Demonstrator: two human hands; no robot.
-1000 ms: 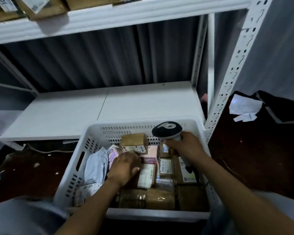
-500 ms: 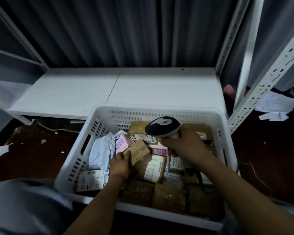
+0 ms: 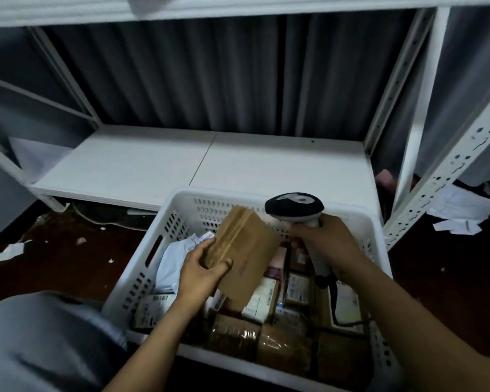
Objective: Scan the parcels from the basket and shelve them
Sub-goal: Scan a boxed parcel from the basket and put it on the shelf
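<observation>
A white perforated basket (image 3: 178,222) stands on the floor before me, filled with several parcels: brown taped boxes (image 3: 283,346), labelled cartons and a grey mailer bag (image 3: 176,258). My left hand (image 3: 201,273) grips a brown taped cardboard parcel (image 3: 244,250), raised above the basket and tilted. My right hand (image 3: 326,244) holds a white and black barcode scanner (image 3: 294,206) by its handle, its head just right of the parcel. The scanner's cable runs down into the basket.
A low white shelf board (image 3: 204,162) lies bare behind the basket, framed by perforated white uprights (image 3: 447,171). Another shelf edge (image 3: 238,7) crosses the top. Paper scraps (image 3: 458,213) litter the dark floor at right and left. My knee (image 3: 40,343) is at lower left.
My left hand has lifted the brown parcel out of the basket and up toward the scanner head. The right hand kept the scanner nearly in place. The view tilted up a little.
</observation>
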